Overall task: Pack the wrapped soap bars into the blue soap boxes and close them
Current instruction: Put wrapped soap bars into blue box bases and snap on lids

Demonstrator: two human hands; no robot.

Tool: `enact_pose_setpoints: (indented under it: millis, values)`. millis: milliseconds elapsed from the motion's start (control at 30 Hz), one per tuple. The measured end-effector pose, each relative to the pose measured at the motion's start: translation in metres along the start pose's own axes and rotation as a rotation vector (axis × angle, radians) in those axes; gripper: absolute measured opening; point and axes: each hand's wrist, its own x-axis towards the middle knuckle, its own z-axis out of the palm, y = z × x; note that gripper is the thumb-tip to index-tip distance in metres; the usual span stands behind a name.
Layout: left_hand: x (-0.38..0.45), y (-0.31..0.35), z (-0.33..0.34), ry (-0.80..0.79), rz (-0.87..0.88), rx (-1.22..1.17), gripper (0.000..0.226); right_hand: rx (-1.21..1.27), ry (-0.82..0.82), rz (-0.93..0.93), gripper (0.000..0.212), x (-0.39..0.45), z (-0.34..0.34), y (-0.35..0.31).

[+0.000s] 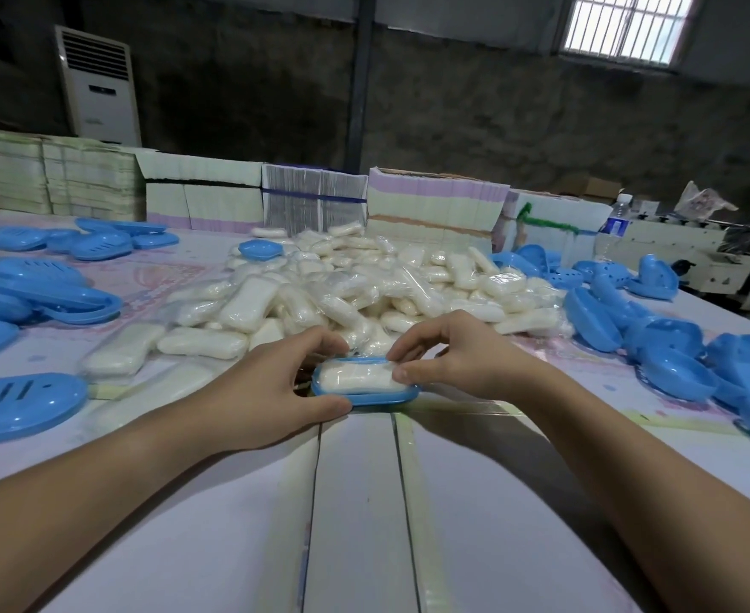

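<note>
Head view. Blue soap box (pixel 366 398), base only: on the table (pixel 364 524), 12 o'clock of the viewer, long axis 9-to-3. Wrapped soap bar (pixel 357 377): seated inside, same axis. Left hand (pixel 271 382) grip pinches the box's left end; right hand (pixel 457 360) grip pinches the bar. Step: seating. Next, judged: fetching a lid.
</note>
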Motion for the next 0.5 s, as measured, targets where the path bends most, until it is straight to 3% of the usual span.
enact_pose_setpoints:
  millis: [233,400,500]
  values:
    - [0.0,-0.002,-0.001,-0.013,0.022,-0.011,0.044,-0.028,0.043,0.035,0.012,0.003,-0.013,0.003]
    - [0.001,-0.006,0.001,-0.027,0.065,-0.029,0.042,-0.262,0.36,0.266,0.021,0.007,-0.062,0.042]
    - [0.002,-0.009,0.002,-0.041,0.084,-0.037,0.049,-0.659,0.546,0.51,0.035,-0.01,-0.093,0.079]
